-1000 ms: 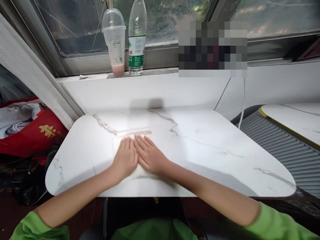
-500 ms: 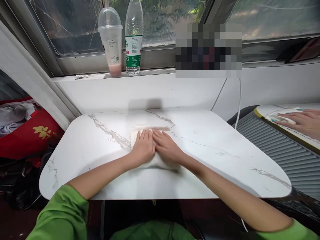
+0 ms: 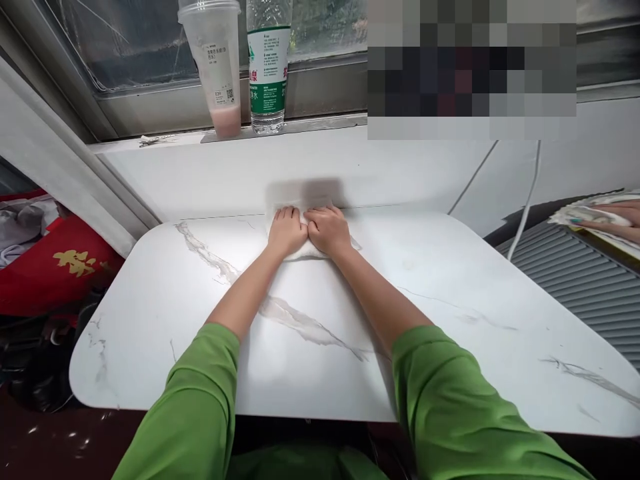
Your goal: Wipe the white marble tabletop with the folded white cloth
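A white cloth [image 3: 311, 253] lies at the back edge of the white marble-patterned table [image 3: 320, 380], its far part reaching up to the wall. Side by side on top of it press my left hand [image 3: 289, 230] and my right hand [image 3: 328, 230], thumbs almost touching. The fingers of both are bent and closed over the cloth, and the fabric under the palms is hidden. Both arms stretch forward across the tabletop.
On the window ledge stand a plastic cup [image 3: 220, 80] with pink drink and a water bottle [image 3: 269, 73]. A white cable [image 3: 527, 200] hangs at the right. Beyond it, another person's hand [image 3: 620, 223] is on a cloth. A red bag [image 3: 65, 260] sits at the left.
Both hands have pushed the cloth away from me, from mid-table to the back edge at the wall. My fingers went from stretched flat to bent. The camera view has shifted.
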Tool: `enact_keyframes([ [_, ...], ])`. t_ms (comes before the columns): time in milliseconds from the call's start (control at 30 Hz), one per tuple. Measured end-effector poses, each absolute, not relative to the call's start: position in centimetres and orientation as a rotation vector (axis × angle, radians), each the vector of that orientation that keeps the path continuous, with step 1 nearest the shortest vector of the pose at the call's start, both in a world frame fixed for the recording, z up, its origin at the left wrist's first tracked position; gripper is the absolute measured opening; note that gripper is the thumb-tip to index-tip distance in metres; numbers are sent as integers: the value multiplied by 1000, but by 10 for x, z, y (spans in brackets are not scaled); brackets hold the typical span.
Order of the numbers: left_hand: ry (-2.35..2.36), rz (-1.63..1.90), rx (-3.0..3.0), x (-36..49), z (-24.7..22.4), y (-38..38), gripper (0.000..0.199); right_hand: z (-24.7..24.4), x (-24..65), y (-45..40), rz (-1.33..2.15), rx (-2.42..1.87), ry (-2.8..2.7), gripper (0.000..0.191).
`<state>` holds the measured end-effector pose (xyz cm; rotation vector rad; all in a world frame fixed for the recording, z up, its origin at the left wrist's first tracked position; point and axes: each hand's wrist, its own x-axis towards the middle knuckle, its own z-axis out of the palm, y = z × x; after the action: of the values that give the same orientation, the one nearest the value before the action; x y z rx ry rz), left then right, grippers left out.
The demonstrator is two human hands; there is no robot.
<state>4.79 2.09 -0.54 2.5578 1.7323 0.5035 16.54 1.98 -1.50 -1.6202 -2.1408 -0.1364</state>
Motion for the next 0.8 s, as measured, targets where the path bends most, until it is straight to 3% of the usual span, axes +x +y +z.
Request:
enact_keyframes([
  [300, 1670, 338, 2627, 45, -6, -6, 50, -19, 164, -9, -107, -1664, -2165, 50],
  [800, 1128, 104, 2899, 131, 6, -217, 59, -28, 277, -250, -278, -1578, -2213, 50],
])
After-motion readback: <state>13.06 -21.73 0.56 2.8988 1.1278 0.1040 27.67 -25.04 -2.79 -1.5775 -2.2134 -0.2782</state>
